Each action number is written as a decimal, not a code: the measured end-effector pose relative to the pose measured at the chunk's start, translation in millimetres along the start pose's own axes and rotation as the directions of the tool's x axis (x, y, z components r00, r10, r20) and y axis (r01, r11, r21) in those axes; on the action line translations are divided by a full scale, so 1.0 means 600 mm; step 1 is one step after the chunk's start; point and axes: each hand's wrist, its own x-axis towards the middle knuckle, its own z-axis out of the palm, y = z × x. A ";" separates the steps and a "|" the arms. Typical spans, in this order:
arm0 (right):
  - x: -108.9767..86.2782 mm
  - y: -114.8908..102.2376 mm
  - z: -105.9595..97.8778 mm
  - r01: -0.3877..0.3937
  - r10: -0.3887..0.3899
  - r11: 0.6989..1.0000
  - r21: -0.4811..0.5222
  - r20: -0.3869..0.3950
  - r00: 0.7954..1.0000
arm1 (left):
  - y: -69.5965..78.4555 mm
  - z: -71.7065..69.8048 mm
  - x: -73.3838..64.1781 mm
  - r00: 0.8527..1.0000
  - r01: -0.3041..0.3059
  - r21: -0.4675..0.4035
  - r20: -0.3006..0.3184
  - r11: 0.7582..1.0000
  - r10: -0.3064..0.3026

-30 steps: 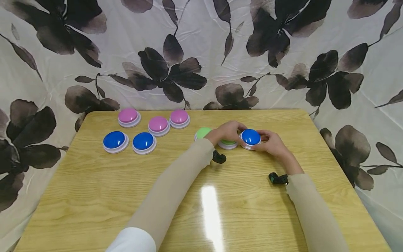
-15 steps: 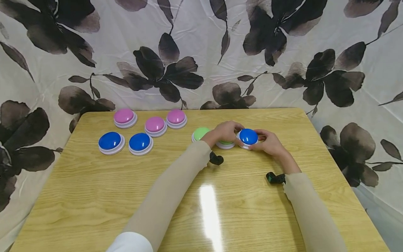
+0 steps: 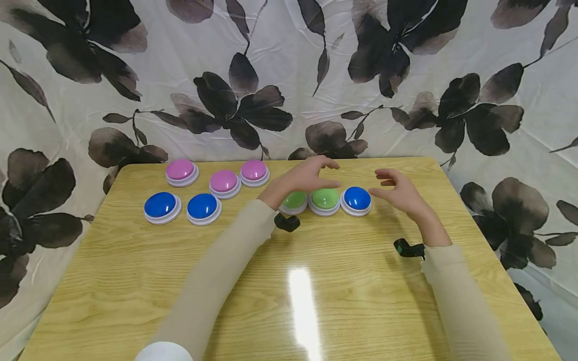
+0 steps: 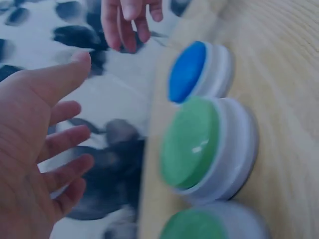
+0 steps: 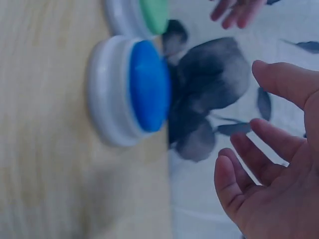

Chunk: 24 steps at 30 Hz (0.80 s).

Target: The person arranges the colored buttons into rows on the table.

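Note:
On the right of the table a blue push button (image 3: 356,199) with a white base stands beside a green push button (image 3: 324,199). A second green push button (image 3: 294,201) is partly hidden behind my left wrist. My left hand (image 3: 307,175) hovers above the green buttons, its fingers spread and holding nothing; the left wrist view shows its palm free. Just right of the blue button, my right hand (image 3: 399,193) is raised off the table with relaxed fingers. In the right wrist view that hand (image 5: 279,154) is apart from the blue button (image 5: 149,87).
Two more blue buttons (image 3: 160,205) stand on the left of the wooden table (image 3: 253,296). Several pink buttons (image 3: 224,181) sit behind them near the back edge. A floral cloth (image 3: 289,60) hangs beyond the table.
Both hands have let go of the right-hand blue button. The left hand has lifted and moved left, the right hand has drawn back to the right. The green buttons show more fully.

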 end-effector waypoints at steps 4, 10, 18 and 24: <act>-0.012 -0.042 -0.014 0.053 -0.054 0.998 -0.028 -0.022 0.998 | 0.004 -0.040 -0.043 0.999 -0.045 -0.004 -0.023 0.999 0.045; -0.024 -0.092 -0.005 0.124 -0.125 0.991 -0.044 -0.034 0.992 | 0.011 -0.087 -0.130 0.997 -0.068 -0.026 -0.046 0.997 0.066; -0.046 -0.139 0.027 0.303 -0.303 0.953 -0.026 -0.131 0.944 | 0.013 -0.123 -0.252 0.991 -0.056 0.017 -0.123 0.998 0.058; -0.064 -0.171 0.059 0.445 -0.447 0.895 -0.043 -0.086 0.890 | 0.036 -0.138 -0.339 0.980 -0.007 0.092 -0.197 0.996 0.025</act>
